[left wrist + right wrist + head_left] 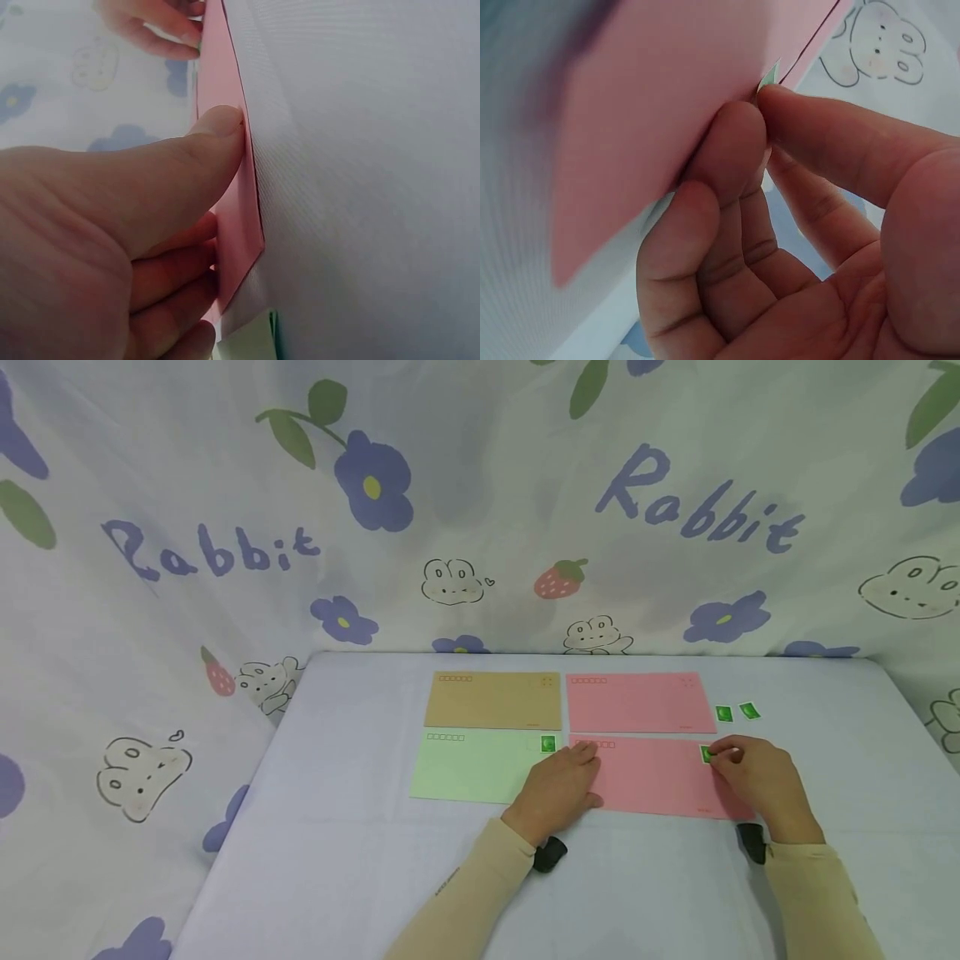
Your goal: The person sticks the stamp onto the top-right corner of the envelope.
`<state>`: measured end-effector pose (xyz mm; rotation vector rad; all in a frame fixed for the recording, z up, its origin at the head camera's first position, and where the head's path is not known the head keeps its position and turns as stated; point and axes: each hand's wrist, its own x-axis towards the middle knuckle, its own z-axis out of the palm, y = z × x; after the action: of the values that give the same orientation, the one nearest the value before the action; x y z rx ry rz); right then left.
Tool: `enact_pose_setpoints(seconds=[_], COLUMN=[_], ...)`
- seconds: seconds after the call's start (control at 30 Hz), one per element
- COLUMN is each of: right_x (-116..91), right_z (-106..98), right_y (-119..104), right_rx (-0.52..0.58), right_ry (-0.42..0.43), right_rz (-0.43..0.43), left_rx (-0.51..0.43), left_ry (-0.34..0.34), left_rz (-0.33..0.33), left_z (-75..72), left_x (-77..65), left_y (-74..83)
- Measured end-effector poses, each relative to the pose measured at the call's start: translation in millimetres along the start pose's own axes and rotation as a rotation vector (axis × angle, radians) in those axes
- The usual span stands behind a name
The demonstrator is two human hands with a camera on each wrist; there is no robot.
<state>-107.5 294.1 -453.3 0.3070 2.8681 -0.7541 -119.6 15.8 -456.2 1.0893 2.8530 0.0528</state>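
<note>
A pink envelope (652,777) lies flat at the front right of the envelope group. My left hand (558,789) rests on its left end, the fingers laid on the paper; in the left wrist view the thumb (217,124) touches the near edge. My right hand (765,781) pinches a small green stamp (707,753) at the envelope's upper right corner. From the right wrist camera, only a tip of the stamp (771,73) shows between thumb and finger, close to the pink paper. How much of the stamp touches the envelope is hidden.
Left of it lies a light green envelope (468,768) bearing a green stamp (548,743). Behind are a tan envelope (491,702) and another pink envelope (637,703). Two loose stamps, one (723,714) beside the other (749,711), lie to the right. A patterned cloth (480,502) hangs behind.
</note>
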Motion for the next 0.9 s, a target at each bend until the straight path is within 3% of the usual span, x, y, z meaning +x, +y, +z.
enact_pose_setpoints(seconds=[0.7, 0.9], right_x=[-2.4, -3.1], right_z=[-0.4, -1.4], right_y=[-1.5, -0.7], right_rx=[-0.031, -0.069], right_ry=[-0.001, 0.004], right_rz=[-0.010, -0.063], left_rx=[0.007, 0.007], left_ry=[0.026, 0.027], left_rz=[0.011, 0.009], left_z=[0.8, -0.2], left_x=[0.2, -1.0], left_y=[0.8, 1.1])
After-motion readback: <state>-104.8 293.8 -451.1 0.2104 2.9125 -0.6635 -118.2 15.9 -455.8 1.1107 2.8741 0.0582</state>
